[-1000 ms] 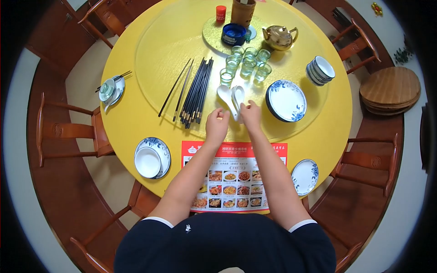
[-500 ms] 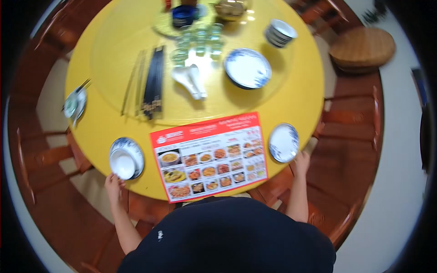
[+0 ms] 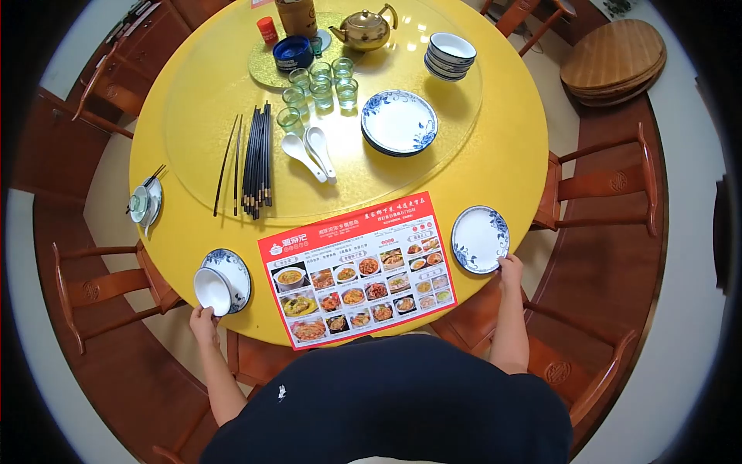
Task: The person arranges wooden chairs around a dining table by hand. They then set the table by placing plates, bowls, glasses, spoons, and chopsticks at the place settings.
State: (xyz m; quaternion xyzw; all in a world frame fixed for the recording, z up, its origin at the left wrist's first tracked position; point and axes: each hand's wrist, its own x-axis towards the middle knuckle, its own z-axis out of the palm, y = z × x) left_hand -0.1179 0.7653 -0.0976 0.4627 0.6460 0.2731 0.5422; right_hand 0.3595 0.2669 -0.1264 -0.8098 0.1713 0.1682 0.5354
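Note:
At the table's near left, my left hand point(image 3: 204, 324) grips the lower rim of a white bowl point(image 3: 211, 290), which tilts over the edge of a blue-patterned plate point(image 3: 233, 272). My right hand point(image 3: 510, 271) pinches the lower right rim of another blue-patterned plate point(image 3: 480, 239) near the right table edge. Between them lies a red-bordered menu sheet point(image 3: 363, 272) with food pictures. Two white spoons point(image 3: 311, 155) lie beyond it, right of a bundle of black chopsticks point(image 3: 257, 166). A stack of plates point(image 3: 399, 122) is right of the spoons.
Further back on the yellow round table point(image 3: 495, 116) are green glasses point(image 3: 321, 89), stacked bowls point(image 3: 450, 54), a golden teapot point(image 3: 365, 31) and a blue ashtray point(image 3: 293, 52). A covered cup setting point(image 3: 141, 203) is at the left edge. Wooden chairs point(image 3: 603, 184) surround the table.
Both hands have left the spoons at the centre and moved apart, the left to the bowl, the right to the plate. The view has shifted, and the bowl now tilts.

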